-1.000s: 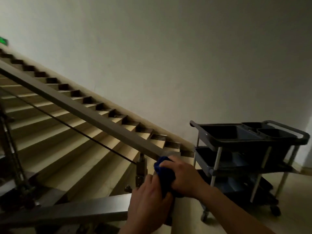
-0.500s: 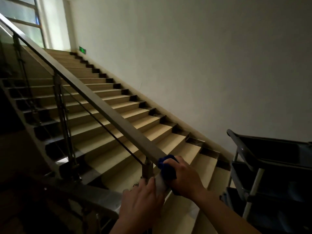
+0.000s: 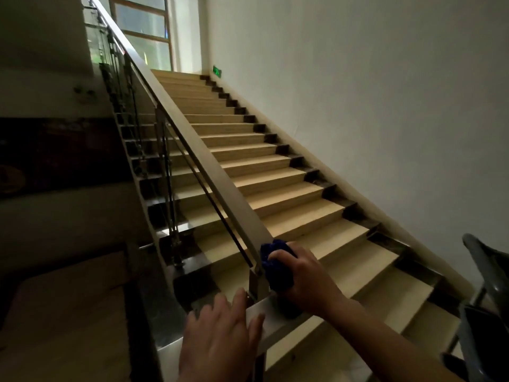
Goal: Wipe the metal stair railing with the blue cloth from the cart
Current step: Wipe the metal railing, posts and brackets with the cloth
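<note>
The metal stair railing (image 3: 192,139) climbs from the bottom centre up to the top left, with upright posts and a thin lower bar beneath it. A bunched blue cloth (image 3: 275,267) sits against the railing's lower end. My right hand (image 3: 305,277) grips the cloth and holds it on the rail. Just below, my left hand (image 3: 220,334) rests flat on the short level section of the railing, fingers straight. Part of the cloth is hidden under my right fingers.
Beige steps (image 3: 275,188) rise along a white wall (image 3: 358,92) toward a window at the top. The grey cart (image 3: 484,271) shows only its edge at the far right. A dark drop lies left of the railing posts.
The view has swung up and left, so the cart has slid almost out of frame. Both hands stay at the rail's lower end, my right still holding the cloth there.
</note>
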